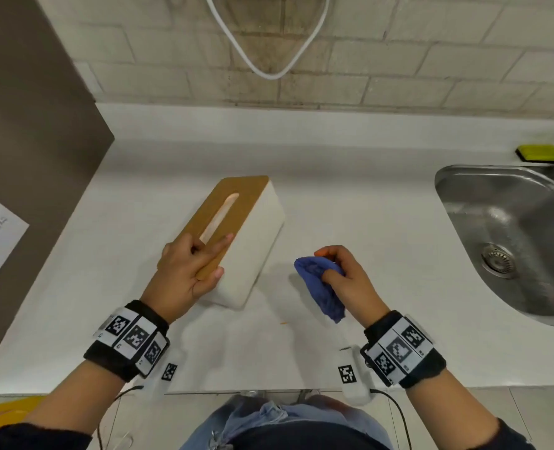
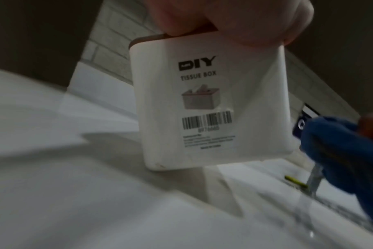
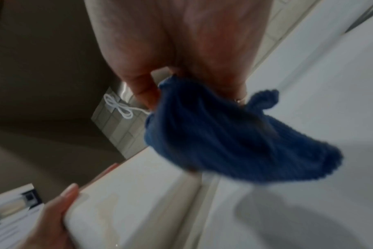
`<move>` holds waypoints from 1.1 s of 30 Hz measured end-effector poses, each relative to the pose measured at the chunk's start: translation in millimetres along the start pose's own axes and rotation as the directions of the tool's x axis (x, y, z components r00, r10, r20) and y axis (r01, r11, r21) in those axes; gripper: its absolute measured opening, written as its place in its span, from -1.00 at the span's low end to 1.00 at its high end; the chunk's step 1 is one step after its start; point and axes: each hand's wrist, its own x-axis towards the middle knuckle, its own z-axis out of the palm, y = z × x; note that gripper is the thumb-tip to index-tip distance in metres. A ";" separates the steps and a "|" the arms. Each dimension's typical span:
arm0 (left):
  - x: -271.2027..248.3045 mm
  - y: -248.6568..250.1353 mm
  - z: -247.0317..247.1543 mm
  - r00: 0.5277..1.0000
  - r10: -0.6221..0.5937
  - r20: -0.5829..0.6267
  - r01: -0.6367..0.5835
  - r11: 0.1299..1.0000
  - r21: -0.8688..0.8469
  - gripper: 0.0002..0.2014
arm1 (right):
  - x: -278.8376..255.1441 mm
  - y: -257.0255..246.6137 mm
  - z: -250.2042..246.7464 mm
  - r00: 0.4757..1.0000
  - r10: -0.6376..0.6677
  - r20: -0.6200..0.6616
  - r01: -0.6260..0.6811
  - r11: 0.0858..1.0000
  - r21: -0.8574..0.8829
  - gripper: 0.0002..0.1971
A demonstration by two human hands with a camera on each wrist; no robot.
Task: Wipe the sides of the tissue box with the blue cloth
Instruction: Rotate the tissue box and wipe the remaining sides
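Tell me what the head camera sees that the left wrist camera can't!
Only the head view shows the box's brown slotted lid, the left hand gripping its near end, the steel sink, the green sponge and the white cord on the wall.

Only the left wrist view shows the printed label on the box's end: "DIY", "TISSUE BOX", a small drawing and a barcode.

Both show the white tissue box, the blue cloth bunched in the right hand, clear of the box, and the white counter.
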 end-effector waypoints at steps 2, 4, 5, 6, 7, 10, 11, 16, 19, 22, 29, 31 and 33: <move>0.5 -0.6 0.7 0.991 -0.095 -0.096 0.078 0.982 -0.172 -0.51 | -1.1 -8.5 -2.0 0.996 -0.022 0.084 0.029 0.995 -0.093 -0.71; -1.5 -1.6 1.9 0.976 -0.157 -0.154 0.114 0.961 -0.253 -0.50 | -0.7 -20.0 -9.4 0.977 -0.069 0.203 0.123 0.956 -0.266 -0.68; -2.7 -1.6 2.3 0.971 -0.171 -0.165 0.124 0.958 -0.259 -0.49 | 0.7 -26.5 -15.1 0.966 -0.089 0.241 0.175 0.915 -0.363 -0.67; -3.7 -1.5 2.3 0.970 -0.178 -0.168 0.131 0.957 -0.259 -0.49 | 2.5 -33.8 -21.8 0.961 -0.113 0.252 0.219 0.867 -0.447 -0.66; -4.2 -1.8 2.2 0.969 -0.180 -0.168 0.134 0.958 -0.255 -0.48 | 5.1 -41.1 -28.4 0.961 -0.142 0.238 0.248 0.822 -0.513 -0.67; -2.8 -3.7 1.0 0.973 -0.152 -0.174 0.108 0.965 -0.239 -0.50 | 16.2 -54.9 -46.2 0.937 -0.333 0.101 0.299 0.621 -0.725 -0.59; -2.4 -4.5 0.6 0.976 -0.133 -0.172 0.092 0.969 -0.229 -0.50 | 20.1 -56.5 -51.6 0.922 -0.385 0.037 0.285 0.609 -0.740 -0.56; -2.9 -4.0 3.4 0.984 -0.090 -0.156 0.056 0.976 -0.212 -0.53 | 9.9 -54.6 -47.0 0.891 -0.451 0.044 0.399 0.735 -0.548 -0.75; -1.7 -0.7 4.3 0.983 -0.075 -0.166 0.039 0.977 -0.211 -0.53 | 3.3 -27.5 -26.5 0.906 -0.353 0.234 0.422 0.704 -0.572 -0.81; -0.5 1.1 4.2 0.984 -0.070 -0.161 0.038 0.980 -0.193 -0.52 | -4.5 -0.2 -7.5 0.909 -0.027 0.417 0.321 0.683 -0.656 -0.77; -1.1 -2.1 2.4 0.985 -0.070 -0.160 0.038 0.980 -0.196 -0.53 | 11.7 0.1 -21.2 0.984 -0.058 0.168 0.131 0.875 -0.465 -0.64; -0.7 -2.2 2.3 0.986 -0.068 -0.155 0.037 0.981 -0.192 -0.53 | 33.6 -2.2 -24.6 0.992 -0.112 0.054 0.124 0.864 -0.488 -0.66; -0.7 -1.1 2.4 0.986 -0.068 -0.153 0.039 0.981 -0.188 -0.52 | 53.1 -1.7 -26.7 0.987 -0.149 -0.065 0.068 0.739 -0.670 -0.61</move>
